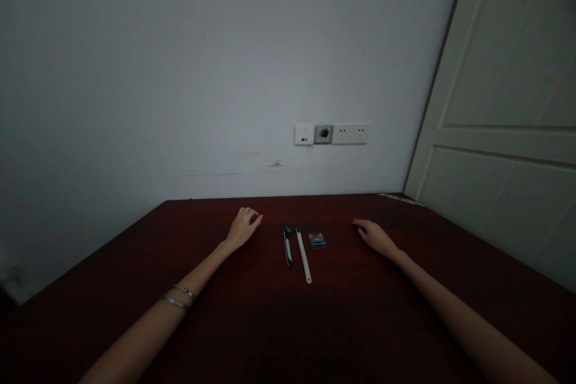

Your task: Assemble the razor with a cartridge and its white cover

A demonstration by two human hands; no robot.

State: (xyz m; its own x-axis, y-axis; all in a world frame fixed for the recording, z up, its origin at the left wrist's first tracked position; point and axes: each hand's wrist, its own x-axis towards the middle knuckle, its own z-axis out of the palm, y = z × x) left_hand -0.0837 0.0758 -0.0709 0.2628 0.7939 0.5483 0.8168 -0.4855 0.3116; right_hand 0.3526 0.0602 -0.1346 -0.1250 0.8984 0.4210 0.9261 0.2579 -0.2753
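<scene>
My left hand rests on the dark red table, its fingers loosely bent, the thumb apart, and nothing in it. To its right lies a razor with a dark head and a grey-and-dark handle. Beside the razor is a long, thin white stick with a dark tip at the far end and a small hole at the near end; its exact kind is unclear. A small clear pack with dark green pieces inside lies right of the stick. My right hand rests further right, fingers stretched out, touching none of these things.
The wooden table meets a pale wall at its far edge. Sockets and a wall plate sit above it. A panelled white door stands along the right side. A pale strip lies at the far right corner.
</scene>
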